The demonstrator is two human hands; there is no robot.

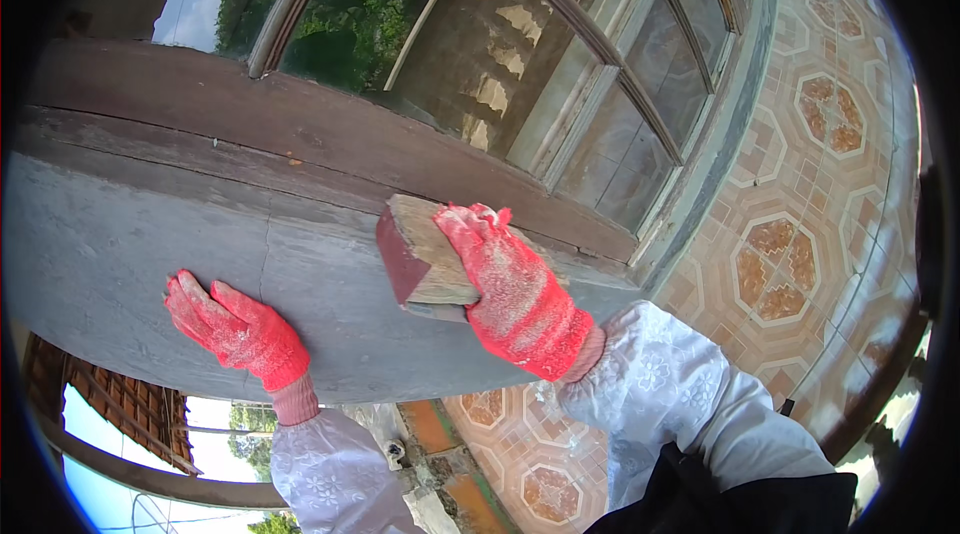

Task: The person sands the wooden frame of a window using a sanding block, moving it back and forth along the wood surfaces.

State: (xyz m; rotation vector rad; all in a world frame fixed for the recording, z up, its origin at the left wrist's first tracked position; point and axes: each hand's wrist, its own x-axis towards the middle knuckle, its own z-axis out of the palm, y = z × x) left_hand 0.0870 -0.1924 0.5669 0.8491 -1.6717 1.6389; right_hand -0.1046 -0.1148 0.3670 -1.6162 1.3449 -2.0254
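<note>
Gloved in dusty red, my right hand (pixel 515 299) grips a wooden sanding block (pixel 435 264), with its fingers over the top. The block is pale wood with a dark red sheet, like sandpaper, on its left side. It rests on the smooth grey plastered surface (pixel 130 224), close under the brown window frame (pixel 330 159). Further left, my left hand (pixel 240 329), in a matching red glove, lies flat on the grey surface with fingers stretched out and nothing held. A thin crack runs down the plaster between the hands. The block's underside is hidden.
Glass window panes (pixel 480 44) in a worn wooden frame stand just beyond the grey surface. Patterned floor tiles (pixel 775 269) lie lower on the right and below. A tiled roof (pixel 120 404) and a curved rail (pixel 150 479) show at the lower left.
</note>
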